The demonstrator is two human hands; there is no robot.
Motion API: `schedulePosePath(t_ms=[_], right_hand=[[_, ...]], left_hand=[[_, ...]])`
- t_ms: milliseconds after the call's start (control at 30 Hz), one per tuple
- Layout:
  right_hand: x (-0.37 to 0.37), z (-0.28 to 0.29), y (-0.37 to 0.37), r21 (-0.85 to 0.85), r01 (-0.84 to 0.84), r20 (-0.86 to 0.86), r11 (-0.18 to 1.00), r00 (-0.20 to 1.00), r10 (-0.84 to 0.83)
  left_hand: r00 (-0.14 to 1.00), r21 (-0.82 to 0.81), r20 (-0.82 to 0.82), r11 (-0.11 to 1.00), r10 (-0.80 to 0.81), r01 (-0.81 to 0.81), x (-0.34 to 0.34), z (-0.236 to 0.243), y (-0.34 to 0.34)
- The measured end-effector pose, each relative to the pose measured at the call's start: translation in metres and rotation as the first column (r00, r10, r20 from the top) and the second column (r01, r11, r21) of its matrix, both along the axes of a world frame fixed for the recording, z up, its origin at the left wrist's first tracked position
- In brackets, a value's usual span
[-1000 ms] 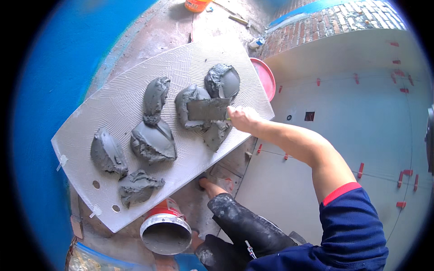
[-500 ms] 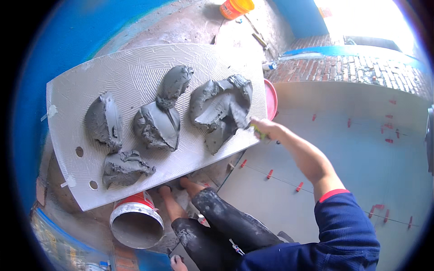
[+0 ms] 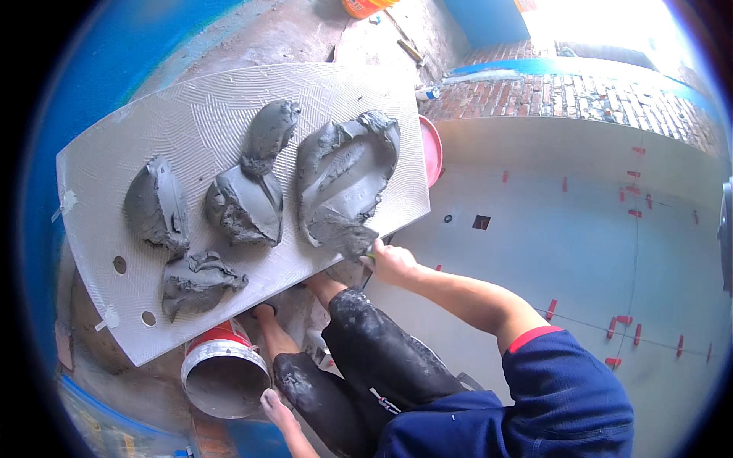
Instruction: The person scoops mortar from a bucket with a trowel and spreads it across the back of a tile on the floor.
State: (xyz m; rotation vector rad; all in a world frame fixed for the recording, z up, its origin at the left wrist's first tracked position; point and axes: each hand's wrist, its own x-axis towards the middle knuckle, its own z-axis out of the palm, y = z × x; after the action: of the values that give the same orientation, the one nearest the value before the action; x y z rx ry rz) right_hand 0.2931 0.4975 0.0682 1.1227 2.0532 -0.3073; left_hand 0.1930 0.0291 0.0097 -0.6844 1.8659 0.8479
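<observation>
My right hand (image 3: 394,264) is closed around the green handle of a trowel (image 3: 368,262), whose blade is coated in grey mortar. It reaches the near end of a large hollowed mortar heap (image 3: 347,172) on a big white slab (image 3: 99,191) with combed ridges. To the left on the slab sit several more mounds, among them a split mortar lump (image 3: 248,208). Low in the picture, my left hand (image 3: 276,409) hangs loosely open beside the rim of a red and white bucket (image 3: 223,347), with nothing visible in it.
The slab has two round holes near its left end. Right of it, large pale tiles (image 3: 489,305) carry red levelling clips (image 3: 551,309) along the joints. A pink round lid (image 3: 432,153) shows at the slab's right edge. An orange bucket (image 3: 363,8) stands at the back.
My right hand has drawn the trowel nearer and to the left, along the heap, leaving a longer, smoother hollow. My left hand has risen further into view beside the bucket. The whole view has shifted slightly.
</observation>
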Motion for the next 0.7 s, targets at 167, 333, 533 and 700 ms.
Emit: schedulePosePath(t_ms=[167, 333, 533, 700], right_hand=[[0.061, -0.014, 0.064, 0.087, -0.036, 0.027, 0.996, 0.999, 0.034], [0.101, -0.014, 0.114, 0.19, 0.215, 0.056, 0.958, 0.972, -0.23], [0.131, -0.02, 0.115, -0.227, 0.823, -0.185, 0.52, 0.488, -0.853], [0.043, -0.013, -0.008, -0.432, 0.901, -0.032, 0.046, 0.036, -0.999]], left_hand=[[0.997, 0.051, 0.026, 0.997, -0.067, 0.065, 0.003, 0.005, 0.004], [0.952, -0.164, 0.196, 0.949, -0.235, 0.268, 0.033, 0.015, 0.035], [0.788, -0.104, 0.392, 0.828, -0.475, 0.55, 0.061, 0.01, 0.059], [0.779, -0.136, 0.348, 0.794, -0.522, 0.593, 0.045, 0.021, 0.075]])
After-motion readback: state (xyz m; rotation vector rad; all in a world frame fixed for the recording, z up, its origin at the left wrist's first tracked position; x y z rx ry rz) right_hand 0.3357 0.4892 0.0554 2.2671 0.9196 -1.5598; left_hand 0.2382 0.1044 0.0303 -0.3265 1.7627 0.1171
